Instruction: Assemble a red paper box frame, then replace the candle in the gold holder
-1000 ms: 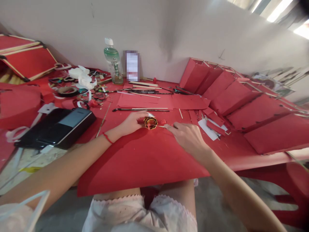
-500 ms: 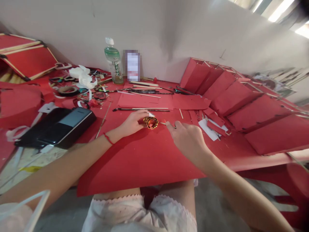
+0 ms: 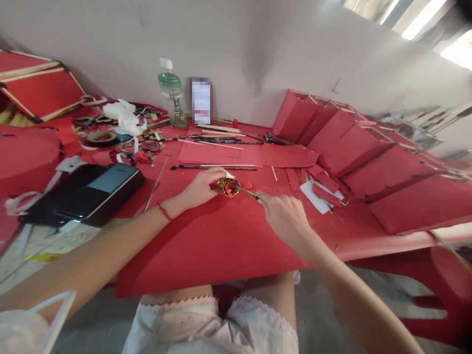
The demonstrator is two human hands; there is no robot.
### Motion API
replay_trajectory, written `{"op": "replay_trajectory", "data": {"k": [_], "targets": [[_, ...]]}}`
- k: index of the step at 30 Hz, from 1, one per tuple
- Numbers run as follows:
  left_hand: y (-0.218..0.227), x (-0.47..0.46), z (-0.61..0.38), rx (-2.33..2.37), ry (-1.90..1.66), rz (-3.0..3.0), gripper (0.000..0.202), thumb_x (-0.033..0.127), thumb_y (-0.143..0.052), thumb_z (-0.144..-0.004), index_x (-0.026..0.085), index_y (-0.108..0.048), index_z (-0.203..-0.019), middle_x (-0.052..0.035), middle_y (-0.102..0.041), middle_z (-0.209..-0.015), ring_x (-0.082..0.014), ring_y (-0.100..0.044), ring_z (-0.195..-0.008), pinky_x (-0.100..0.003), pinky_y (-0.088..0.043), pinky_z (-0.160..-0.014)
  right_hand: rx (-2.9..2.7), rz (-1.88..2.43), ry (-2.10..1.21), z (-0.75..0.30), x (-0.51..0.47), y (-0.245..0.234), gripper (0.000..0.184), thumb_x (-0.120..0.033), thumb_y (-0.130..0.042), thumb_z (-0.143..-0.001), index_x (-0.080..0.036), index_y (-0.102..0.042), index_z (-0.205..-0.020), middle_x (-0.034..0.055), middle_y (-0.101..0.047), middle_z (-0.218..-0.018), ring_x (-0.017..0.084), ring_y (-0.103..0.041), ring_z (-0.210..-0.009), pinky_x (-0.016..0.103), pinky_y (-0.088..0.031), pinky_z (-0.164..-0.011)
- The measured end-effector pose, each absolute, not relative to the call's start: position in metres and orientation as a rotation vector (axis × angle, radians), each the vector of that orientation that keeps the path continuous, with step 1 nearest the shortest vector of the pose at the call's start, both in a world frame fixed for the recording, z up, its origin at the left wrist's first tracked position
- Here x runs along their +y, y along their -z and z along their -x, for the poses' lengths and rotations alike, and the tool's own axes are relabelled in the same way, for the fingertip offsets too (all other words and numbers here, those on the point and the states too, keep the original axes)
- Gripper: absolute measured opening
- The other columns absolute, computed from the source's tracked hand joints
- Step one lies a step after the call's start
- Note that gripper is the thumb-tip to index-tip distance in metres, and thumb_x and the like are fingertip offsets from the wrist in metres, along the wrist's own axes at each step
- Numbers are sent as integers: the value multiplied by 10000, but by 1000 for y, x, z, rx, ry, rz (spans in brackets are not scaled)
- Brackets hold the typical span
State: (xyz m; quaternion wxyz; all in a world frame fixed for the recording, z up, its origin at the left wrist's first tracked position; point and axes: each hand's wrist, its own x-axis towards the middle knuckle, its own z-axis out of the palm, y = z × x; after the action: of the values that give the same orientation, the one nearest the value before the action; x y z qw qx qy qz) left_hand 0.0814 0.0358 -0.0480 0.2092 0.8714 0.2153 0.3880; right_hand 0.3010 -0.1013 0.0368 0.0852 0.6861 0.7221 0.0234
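My left hand is closed around a small gold cup-shaped piece with a scalloped rim, lying on its side so its mouth faces right and toward me. Reddish material shows inside that mouth. In my right hand is a thin tool with a narrow metal blade or shaft, whose far end reaches the opening of the gold piece. Its exact kind is unclear, and my fingers hide the handle. Both hands are over a large red sheet, and a small red scrap lies beside the tool.
A black power bank sits at left. Behind it are tape rolls, crumpled white tissue and scraps. A bottle and a phone stand by the wall. Thin sticks lie ahead; red box-like panels line the right.
My right hand has turned the tool, and its tip has moved left to the gold piece's opening. My left hand keeps its hold. The whole view has shifted slightly.
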Motion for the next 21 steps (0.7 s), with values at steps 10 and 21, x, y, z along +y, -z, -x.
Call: {"op": "replay_trajectory", "data": {"k": [10, 21], "targets": [[45, 34, -82, 627, -1039, -2445, 183, 307, -616, -917, 194, -704, -1031, -90, -718, -1086, -215, -673, -1031, -316, -532, -902, 2213, -2350, 402, -309, -107, -13, 357, -286, -461, -1044, -340, -691, -1311, 33, -791, -1100, 228, -740, -975, 283, -477, -759], [47, 38, -82, 602, -993, -2436, 323, 463, -576, -972, 202, -693, -1122, -105, -697, -1114, -223, -662, -1027, -321, -535, -892, 2238, -1848, -300, -302, -103, -43, 616, -91, -349, -1007, -308, -385, -1583, 119, -709, -1034, 183, -696, -788, 260, -419, -571]]}}
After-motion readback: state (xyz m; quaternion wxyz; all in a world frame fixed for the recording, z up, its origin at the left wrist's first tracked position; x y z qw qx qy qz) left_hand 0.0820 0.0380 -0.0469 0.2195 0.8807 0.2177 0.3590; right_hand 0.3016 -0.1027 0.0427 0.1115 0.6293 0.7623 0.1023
